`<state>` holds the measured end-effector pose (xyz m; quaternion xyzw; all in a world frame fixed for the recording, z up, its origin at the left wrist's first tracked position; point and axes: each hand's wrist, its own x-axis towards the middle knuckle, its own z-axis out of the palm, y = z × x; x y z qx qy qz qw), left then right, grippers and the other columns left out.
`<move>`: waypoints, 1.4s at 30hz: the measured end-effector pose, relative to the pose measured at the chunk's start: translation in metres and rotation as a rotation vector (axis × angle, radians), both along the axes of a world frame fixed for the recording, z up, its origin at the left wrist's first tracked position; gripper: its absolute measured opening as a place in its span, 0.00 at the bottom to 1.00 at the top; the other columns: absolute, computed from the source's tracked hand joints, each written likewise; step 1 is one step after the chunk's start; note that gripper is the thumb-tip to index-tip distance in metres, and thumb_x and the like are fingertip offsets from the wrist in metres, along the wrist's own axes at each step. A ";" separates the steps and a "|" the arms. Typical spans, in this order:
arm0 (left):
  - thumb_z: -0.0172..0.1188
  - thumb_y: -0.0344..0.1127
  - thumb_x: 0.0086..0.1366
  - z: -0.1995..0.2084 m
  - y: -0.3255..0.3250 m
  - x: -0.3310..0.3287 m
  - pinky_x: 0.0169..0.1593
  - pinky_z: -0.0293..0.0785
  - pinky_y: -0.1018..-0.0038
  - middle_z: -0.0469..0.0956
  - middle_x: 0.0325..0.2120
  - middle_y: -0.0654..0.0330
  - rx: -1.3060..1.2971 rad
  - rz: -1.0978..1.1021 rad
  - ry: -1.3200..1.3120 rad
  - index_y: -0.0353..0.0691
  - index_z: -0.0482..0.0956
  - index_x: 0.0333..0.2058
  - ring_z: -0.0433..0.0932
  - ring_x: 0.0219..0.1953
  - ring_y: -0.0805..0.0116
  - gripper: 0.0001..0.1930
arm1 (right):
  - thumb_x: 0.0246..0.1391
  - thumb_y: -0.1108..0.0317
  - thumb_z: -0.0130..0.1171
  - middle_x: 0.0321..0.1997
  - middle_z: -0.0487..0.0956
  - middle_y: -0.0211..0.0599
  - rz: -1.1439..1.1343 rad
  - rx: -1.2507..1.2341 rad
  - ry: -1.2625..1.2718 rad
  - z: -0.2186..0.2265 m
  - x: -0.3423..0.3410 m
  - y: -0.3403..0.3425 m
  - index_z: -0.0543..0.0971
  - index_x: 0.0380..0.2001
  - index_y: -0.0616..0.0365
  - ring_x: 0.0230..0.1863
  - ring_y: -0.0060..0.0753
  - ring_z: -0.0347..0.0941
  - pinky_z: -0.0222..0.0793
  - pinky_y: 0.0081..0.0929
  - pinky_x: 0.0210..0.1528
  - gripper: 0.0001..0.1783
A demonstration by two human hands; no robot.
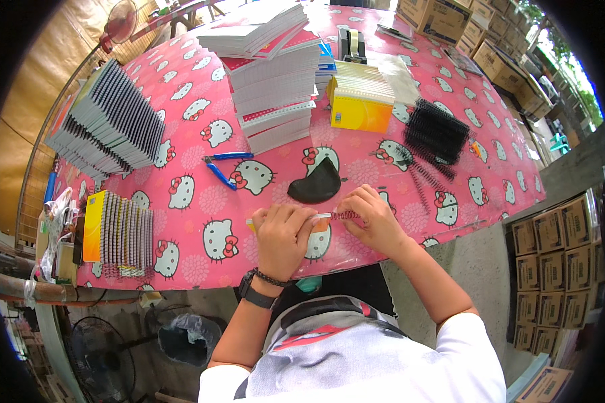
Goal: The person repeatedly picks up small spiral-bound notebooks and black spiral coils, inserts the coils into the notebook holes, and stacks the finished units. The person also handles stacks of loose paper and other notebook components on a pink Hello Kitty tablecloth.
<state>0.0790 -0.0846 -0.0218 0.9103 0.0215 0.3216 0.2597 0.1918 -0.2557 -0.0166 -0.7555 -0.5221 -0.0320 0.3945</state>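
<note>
Close to the near table edge, my left hand (pixel 280 236) grips a small notebook (pixel 325 217), showing a white edge and an orange-yellow part; most of it is hidden under the fingers. My right hand (pixel 371 220) pinches a thin dark spiral binding coil (pixel 347 215) lying in line with the notebook's edge. How far the coil has entered the holes is too small to tell. Just beyond the hands lies a black half-round pad (pixel 318 183). Blue-handled nippers (pixel 220 164) rest to its left with their handles spread.
Punched page stacks (pixel 275 94) rise at the back, beside yellow-covered pads (pixel 361 111) and a tape dispenser (pixel 351 46). Black coils (pixel 437 131) lie to the right. Spiral-bound notebooks (pixel 111 121) and yellow ones (pixel 119 235) stand left. Cartons (pixel 551 269) are stacked right of the table.
</note>
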 end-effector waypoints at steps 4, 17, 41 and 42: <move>0.63 0.35 0.55 -0.001 0.000 -0.001 0.42 0.57 0.67 0.76 0.26 0.66 0.008 -0.005 0.007 0.47 0.80 0.30 0.72 0.33 0.66 0.04 | 0.38 0.78 0.62 0.35 0.75 0.38 0.095 -0.027 0.031 0.002 0.005 -0.001 0.75 0.39 0.59 0.39 0.47 0.70 0.67 0.37 0.43 0.19; 0.63 0.37 0.56 0.000 0.001 -0.004 0.44 0.56 0.66 0.76 0.27 0.65 0.010 -0.020 0.024 0.47 0.80 0.31 0.73 0.34 0.66 0.05 | 0.42 0.75 0.64 0.35 0.75 0.37 0.114 -0.006 0.072 0.005 0.003 -0.002 0.77 0.39 0.57 0.37 0.41 0.71 0.68 0.33 0.39 0.17; 0.63 0.40 0.51 -0.007 -0.010 -0.014 0.41 0.59 0.66 0.74 0.32 0.67 0.072 -0.077 0.036 0.50 0.77 0.36 0.72 0.36 0.66 0.12 | 0.51 0.73 0.57 0.36 0.75 0.46 0.169 -0.215 0.427 0.027 -0.009 0.000 0.71 0.46 0.59 0.40 0.51 0.73 0.69 0.38 0.40 0.17; 0.63 0.39 0.51 -0.005 -0.011 -0.014 0.41 0.59 0.66 0.74 0.32 0.67 0.071 -0.058 0.028 0.50 0.77 0.36 0.72 0.36 0.67 0.12 | 0.52 0.69 0.57 0.37 0.75 0.47 0.197 -0.248 0.311 0.027 -0.003 0.000 0.72 0.41 0.60 0.39 0.50 0.73 0.69 0.38 0.39 0.13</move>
